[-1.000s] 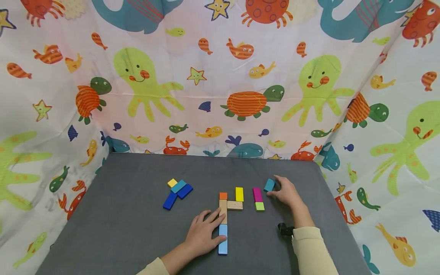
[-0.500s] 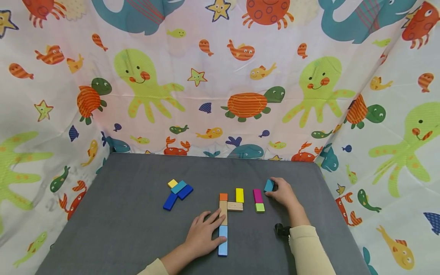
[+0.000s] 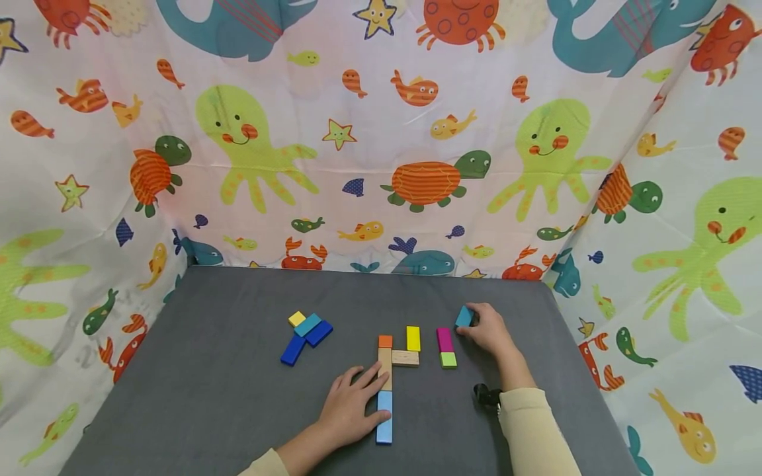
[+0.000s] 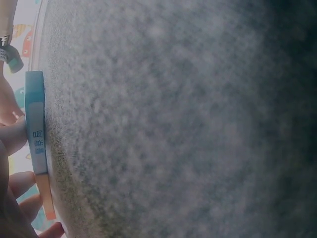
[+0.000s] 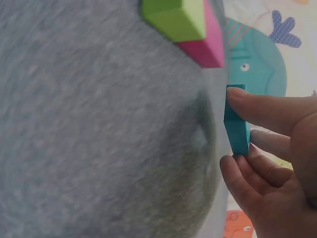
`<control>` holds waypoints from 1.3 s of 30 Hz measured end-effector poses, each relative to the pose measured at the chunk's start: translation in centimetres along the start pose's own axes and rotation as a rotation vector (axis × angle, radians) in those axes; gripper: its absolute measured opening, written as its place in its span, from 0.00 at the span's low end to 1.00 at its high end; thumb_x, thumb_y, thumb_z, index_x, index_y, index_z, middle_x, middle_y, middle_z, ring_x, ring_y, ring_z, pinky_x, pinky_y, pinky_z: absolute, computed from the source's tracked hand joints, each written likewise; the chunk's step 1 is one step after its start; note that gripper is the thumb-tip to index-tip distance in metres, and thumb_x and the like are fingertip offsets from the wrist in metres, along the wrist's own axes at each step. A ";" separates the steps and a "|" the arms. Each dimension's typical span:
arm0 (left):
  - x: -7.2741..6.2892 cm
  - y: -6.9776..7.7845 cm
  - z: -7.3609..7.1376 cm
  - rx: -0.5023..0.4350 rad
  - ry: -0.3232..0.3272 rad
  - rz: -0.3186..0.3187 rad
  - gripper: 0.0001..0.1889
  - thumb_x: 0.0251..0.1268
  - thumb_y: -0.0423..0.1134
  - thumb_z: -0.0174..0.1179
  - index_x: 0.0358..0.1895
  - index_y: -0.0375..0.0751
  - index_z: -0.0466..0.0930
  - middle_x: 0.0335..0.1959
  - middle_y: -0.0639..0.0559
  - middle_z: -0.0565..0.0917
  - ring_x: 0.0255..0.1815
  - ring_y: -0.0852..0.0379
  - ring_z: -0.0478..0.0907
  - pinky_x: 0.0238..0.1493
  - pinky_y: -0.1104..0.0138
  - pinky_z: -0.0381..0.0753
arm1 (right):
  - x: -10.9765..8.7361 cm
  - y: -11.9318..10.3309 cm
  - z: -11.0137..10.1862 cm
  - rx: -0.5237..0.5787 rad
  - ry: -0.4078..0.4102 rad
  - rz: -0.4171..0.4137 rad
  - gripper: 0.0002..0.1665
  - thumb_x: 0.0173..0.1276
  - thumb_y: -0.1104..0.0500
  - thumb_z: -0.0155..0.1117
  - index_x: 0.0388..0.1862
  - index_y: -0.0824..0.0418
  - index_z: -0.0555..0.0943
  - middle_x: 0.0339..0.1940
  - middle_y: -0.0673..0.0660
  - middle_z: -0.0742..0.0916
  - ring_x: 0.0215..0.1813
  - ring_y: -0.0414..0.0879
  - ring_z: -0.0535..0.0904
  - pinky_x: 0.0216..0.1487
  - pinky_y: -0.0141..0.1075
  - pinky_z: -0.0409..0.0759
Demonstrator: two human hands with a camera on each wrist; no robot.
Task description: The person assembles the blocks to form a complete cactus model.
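My right hand (image 3: 489,330) pinches a teal block (image 3: 464,316) between thumb and fingers, at the right of the grey table. In the right wrist view the teal block (image 5: 237,124) is tilted between the thumb and fingertips. Left of it lie a magenta block (image 3: 444,340) and a lime green block (image 3: 448,360), end to end. My left hand (image 3: 351,410) rests with spread fingers on a column of blocks: a light blue part (image 3: 384,430), a wooden block (image 3: 385,360) and an orange block (image 3: 385,341). A wooden block (image 3: 405,358) juts right from the column, with a yellow block (image 3: 413,338) above it.
At the left, dark blue blocks (image 3: 292,350), a teal block (image 3: 307,324) and a small yellow block (image 3: 296,318) form a branching figure on the grey table (image 3: 196,390). A printed sea-animal curtain (image 3: 357,158) stands behind the table and along its sides.
My right hand shifts slightly left with the teal block, which turns a little in the grip. The left hand and the lying blocks keep their places.
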State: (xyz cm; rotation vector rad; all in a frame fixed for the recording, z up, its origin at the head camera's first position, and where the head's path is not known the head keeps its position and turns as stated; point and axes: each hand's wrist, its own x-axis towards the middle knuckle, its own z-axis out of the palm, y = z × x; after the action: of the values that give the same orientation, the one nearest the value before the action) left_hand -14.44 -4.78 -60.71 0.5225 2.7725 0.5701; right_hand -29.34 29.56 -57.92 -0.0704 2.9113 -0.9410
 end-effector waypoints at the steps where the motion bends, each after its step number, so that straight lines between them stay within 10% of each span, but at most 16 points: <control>1: 0.0 0.0 0.0 0.001 0.001 -0.001 0.40 0.69 0.70 0.62 0.82 0.69 0.64 0.87 0.63 0.58 0.81 0.40 0.60 0.77 0.35 0.61 | 0.0 -0.2 -0.1 0.000 0.002 -0.005 0.41 0.66 0.58 0.79 0.73 0.72 0.74 0.71 0.76 0.76 0.68 0.70 0.73 0.71 0.66 0.72; 39: -0.2 0.1 -0.1 0.035 0.009 0.000 0.40 0.69 0.71 0.61 0.82 0.68 0.65 0.86 0.60 0.60 0.80 0.40 0.61 0.76 0.36 0.63 | 2.2 -7.6 2.8 0.126 -0.042 -0.135 0.41 0.64 0.63 0.81 0.75 0.63 0.77 0.75 0.66 0.77 0.56 0.62 0.86 0.57 0.53 0.87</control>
State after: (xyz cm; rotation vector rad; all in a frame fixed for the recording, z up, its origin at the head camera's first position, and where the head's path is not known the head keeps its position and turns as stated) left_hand -14.30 -4.81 -60.50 0.5286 2.7955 0.5257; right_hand -31.08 21.61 -55.91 -0.2785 2.8305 -1.1271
